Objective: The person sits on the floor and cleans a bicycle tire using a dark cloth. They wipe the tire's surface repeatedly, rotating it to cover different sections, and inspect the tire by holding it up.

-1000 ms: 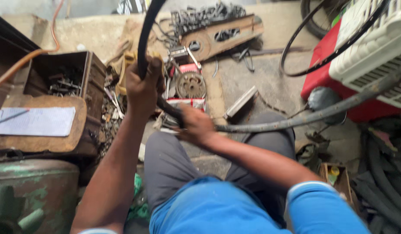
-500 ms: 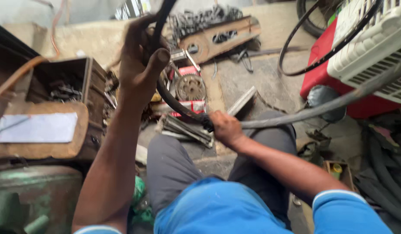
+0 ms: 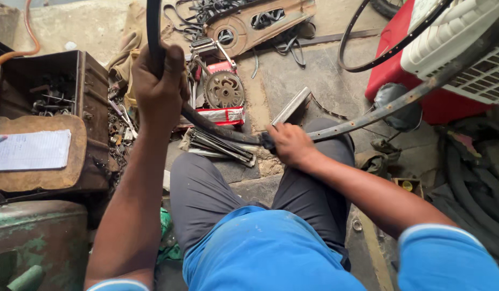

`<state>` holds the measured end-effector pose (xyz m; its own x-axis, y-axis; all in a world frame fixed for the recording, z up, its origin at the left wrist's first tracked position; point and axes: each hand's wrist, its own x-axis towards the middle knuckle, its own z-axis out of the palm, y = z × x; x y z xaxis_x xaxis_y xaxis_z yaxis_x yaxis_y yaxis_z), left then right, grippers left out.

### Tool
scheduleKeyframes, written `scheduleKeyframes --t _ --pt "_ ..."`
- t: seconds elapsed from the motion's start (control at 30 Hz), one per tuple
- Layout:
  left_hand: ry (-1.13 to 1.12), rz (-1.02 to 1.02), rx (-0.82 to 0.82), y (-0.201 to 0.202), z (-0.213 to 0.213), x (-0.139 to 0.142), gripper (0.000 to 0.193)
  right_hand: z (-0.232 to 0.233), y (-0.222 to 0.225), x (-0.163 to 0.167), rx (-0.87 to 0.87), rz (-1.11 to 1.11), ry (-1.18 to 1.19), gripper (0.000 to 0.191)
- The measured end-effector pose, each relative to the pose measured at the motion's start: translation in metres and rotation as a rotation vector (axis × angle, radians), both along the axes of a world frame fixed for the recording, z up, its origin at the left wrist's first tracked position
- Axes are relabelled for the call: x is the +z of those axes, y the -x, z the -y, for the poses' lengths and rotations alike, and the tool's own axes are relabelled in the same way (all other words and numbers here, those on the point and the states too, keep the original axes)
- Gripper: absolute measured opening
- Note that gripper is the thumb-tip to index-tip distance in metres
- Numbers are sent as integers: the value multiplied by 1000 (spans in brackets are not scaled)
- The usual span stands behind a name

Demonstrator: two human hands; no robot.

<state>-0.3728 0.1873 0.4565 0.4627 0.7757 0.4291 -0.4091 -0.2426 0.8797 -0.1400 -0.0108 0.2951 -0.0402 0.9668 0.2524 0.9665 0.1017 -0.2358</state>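
Nearest the camera: blue shirt w/ white-edged sleeves, grey trousers, person seated, knees apart. L arm runs straight up the frame, elbow nearly locked, forearm rising to the left hand [image 3: 159, 86], which is a closed fist w/ its back to the camera, wrapped round the black rubber bicycle tyre [image 3: 152, 32] where it climbs out of the top edge. R arm comes in from the lower right, bent at the elbow, forearm angled up-left to the right hand [image 3: 290, 144], fingers curled down tight on the rusty curved metal wheel rim [image 3: 379, 110], at the point where tyre and rim meet, above the right knee. Between the two hands the tyre sags in a dark curve, off the rim.

Taking the right hand as landmark: just left of it, on the floor, a bundle of thin steel spokes [image 3: 220, 145]; above-left, a toothed grey chain sprocket [image 3: 224, 89] over a red-and-white packet [image 3: 220, 115]. Far left, a rusty open metal toolbox [image 3: 55, 91] w/ small parts inside, and a lined paper pad [image 3: 29, 151] on a rusted tray in front of it. Right of the hand the rim sweeps up toward a red-and-white cooler box [image 3: 449, 59]. Farthest, top centre: a brown chain guard [image 3: 260, 21] amid black cables on concrete.
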Motion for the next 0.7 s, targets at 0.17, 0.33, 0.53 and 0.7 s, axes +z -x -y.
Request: scheduleKeyframes --t 0.17,0.33,0.53,0.7 --pt "-3 -31 110 -18 1 3 36 -67 111 18 -45 -525 -340 74" --pt "1 -16 48 2 0 -2 34 -68 93 19 109 -345 -267 63" --pt "52 5 59 0 -4 -11 34 -12 37 17 -101 53 -24 33" --pt "55 -7 108 -3 3 -7 37 -81 137 28 -56 -399 -522 61"
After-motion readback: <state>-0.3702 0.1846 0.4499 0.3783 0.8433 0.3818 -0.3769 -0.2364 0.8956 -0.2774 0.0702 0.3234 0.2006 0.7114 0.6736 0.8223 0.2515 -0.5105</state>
